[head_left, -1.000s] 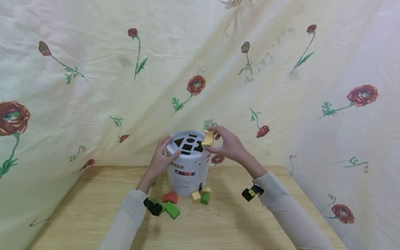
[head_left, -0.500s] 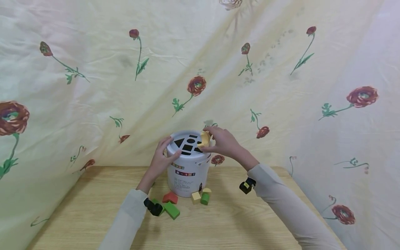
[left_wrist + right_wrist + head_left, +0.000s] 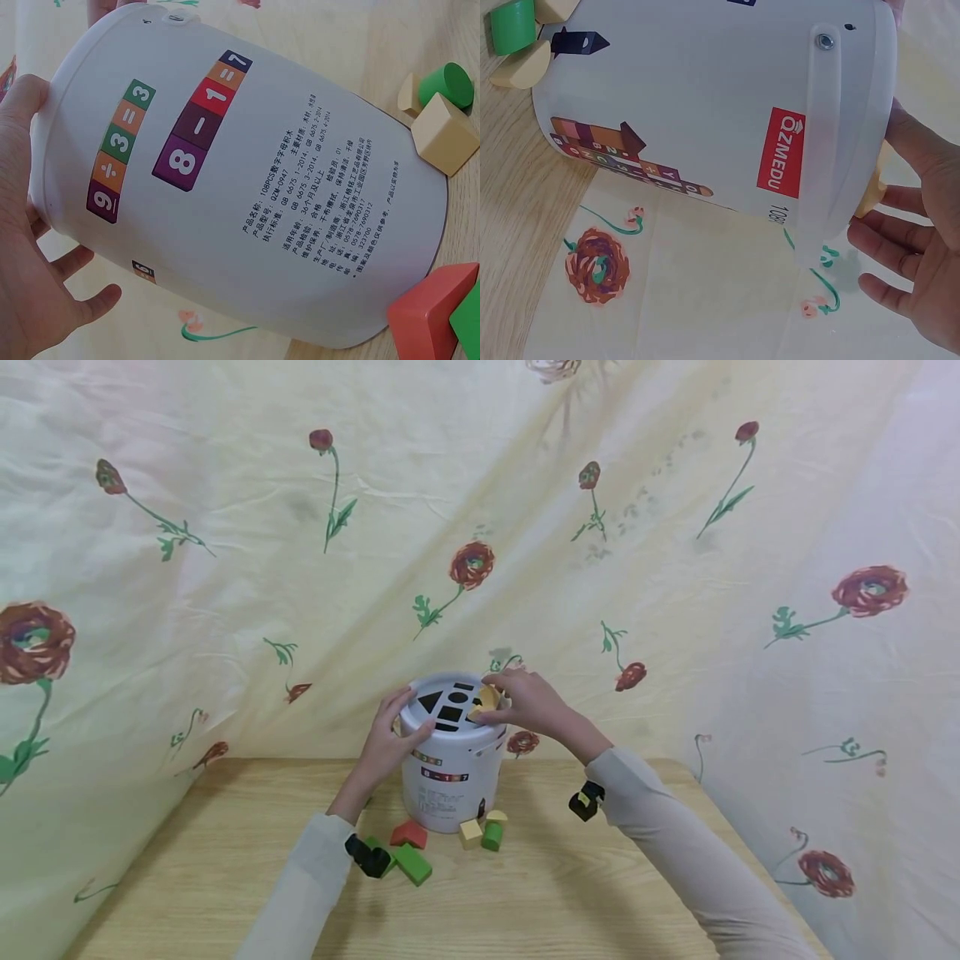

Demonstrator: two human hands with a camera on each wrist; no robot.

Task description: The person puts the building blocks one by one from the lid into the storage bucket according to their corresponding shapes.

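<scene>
On the desk (image 3: 225, 877), a white bucket (image 3: 450, 777) is standing upright, its lid (image 3: 450, 706) cut with shaped holes. The left hand (image 3: 386, 739) is curling around the bucket's side, steadying it. The right hand (image 3: 525, 702) is pinching a yellow block (image 3: 487, 699), pressing it into a hole at the lid's right edge. Insertion seems underway; next it likely needs aligning and releasing.
</scene>
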